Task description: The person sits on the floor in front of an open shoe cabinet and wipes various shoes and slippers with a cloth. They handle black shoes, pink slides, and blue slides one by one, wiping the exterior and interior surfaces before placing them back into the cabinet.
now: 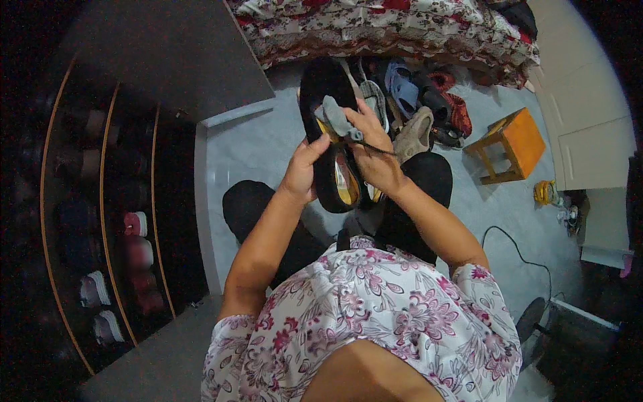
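A black shoe [329,75] with a yellow-lined inside is held up between my knees. My left hand [303,168] grips its left side, the thumb lying over the edge of the opening. My right hand [371,145] pinches a grey cloth [334,114] against the upper part of the shoe. From beside the right hand a thin black strap [374,148] sticks out to the right. Part of another yellow-lined shoe [374,193] shows below my right wrist, mostly hidden. The fingers of both hands are partly covered by the shoe.
Several shoes, including blue clogs [402,85] and a beige clog [416,134], lie on the floor beyond my hands. An orange wooden stool [515,145] stands right. Shoe shelves [105,201] fill the left side. A bed with floral cover [392,30] is ahead; a black cable [522,256] crosses the floor.
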Demonstrator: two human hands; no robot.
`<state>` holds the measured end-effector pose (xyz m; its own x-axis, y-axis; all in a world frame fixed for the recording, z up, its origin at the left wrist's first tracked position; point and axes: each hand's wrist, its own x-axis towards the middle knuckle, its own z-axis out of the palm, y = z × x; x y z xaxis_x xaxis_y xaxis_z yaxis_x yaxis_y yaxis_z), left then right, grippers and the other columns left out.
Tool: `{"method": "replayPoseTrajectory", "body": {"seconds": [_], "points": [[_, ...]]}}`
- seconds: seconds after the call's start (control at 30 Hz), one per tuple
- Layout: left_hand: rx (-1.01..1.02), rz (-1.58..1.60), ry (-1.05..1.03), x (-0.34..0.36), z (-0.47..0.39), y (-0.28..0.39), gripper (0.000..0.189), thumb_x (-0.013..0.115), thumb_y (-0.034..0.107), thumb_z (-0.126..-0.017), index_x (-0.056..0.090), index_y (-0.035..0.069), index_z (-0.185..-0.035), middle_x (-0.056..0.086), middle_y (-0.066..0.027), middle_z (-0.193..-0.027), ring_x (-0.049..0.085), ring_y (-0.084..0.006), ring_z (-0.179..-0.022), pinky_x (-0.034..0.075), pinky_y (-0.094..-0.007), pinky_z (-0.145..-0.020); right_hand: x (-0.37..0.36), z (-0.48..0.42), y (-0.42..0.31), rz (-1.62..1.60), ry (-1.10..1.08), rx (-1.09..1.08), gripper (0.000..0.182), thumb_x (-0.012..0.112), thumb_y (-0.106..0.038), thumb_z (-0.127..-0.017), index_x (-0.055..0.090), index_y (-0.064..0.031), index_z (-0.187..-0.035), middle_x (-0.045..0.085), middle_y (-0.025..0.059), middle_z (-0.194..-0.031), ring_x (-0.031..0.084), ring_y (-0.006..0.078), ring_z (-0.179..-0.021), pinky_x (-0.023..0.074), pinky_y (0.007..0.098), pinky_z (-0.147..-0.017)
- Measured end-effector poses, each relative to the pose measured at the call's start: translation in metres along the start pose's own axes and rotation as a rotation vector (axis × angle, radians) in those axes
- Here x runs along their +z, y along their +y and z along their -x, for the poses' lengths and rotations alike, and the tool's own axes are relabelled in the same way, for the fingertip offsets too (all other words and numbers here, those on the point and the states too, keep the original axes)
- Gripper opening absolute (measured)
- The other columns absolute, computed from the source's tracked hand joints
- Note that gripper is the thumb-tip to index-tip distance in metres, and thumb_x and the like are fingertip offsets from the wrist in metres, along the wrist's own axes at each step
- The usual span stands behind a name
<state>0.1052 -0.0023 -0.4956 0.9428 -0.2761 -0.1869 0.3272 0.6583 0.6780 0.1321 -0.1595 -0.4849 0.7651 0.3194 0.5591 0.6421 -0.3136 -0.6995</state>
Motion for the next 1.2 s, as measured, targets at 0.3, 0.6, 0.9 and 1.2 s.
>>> {"method": "replayPoseTrajectory", "body": {"seconds": [0.3,0.6,0.9,1.2], "points": [[-0.117,0.058,-0.208,0.003,0.002,-0.001,0.05,0.047,0.034,-0.092,0.042,-0.001,-0.127,0.058,-0.0185,-0.113,0.059,-0.0297,-0.102,0.053,-0.0417,-0.079,-0.018,-0.061,0.034,0.085,0.183,0.02,0.037,0.053,0.002,-0.075,0.058,-0.0088,-0.11,0.055,0.0188,-0.114,0.049,0.036,-0.113,0.0401,0.0384,-0.095],[-0.042,0.211,0.032,-0.02,-0.017,0.009,0.045,0.044,0.04,-0.093,0.054,0.002,-0.114,0.064,-0.0137,-0.097,0.066,-0.0238,-0.082,0.056,-0.0363,-0.071,0.015,-0.035,0.033,0.163,-0.02,0.033,0.035,0.059,-0.003,-0.069,0.059,-0.0045,-0.104,0.05,0.0178,-0.124,0.046,0.0388,-0.114,0.0374,0.0431,-0.096],[0.022,0.353,-0.152,-0.023,-0.012,0.017,0.04,0.043,0.031,-0.094,0.052,-0.001,-0.117,0.061,-0.0164,-0.107,0.061,-0.0245,-0.095,0.048,-0.0365,-0.087,0.008,0.023,-0.052,-0.087,-0.122,0.054,0.053,0.053,0.004,-0.064,0.055,-0.0044,-0.116,0.049,0.0164,-0.128,0.038,0.0379,-0.125,0.0283,0.0437,-0.105],[-0.052,0.314,-0.065,-0.042,-0.009,0.001,0.031,0.042,0.024,-0.092,0.055,0.002,-0.109,0.061,-0.0105,-0.099,0.061,-0.0194,-0.091,0.05,-0.0342,-0.085,0.004,0.002,-0.034,0.122,-0.103,-0.234,0.048,0.056,0.002,-0.057,0.059,-0.0078,-0.104,0.053,0.0111,-0.125,0.044,0.0366,-0.118,0.0364,0.0414,-0.083]]}}
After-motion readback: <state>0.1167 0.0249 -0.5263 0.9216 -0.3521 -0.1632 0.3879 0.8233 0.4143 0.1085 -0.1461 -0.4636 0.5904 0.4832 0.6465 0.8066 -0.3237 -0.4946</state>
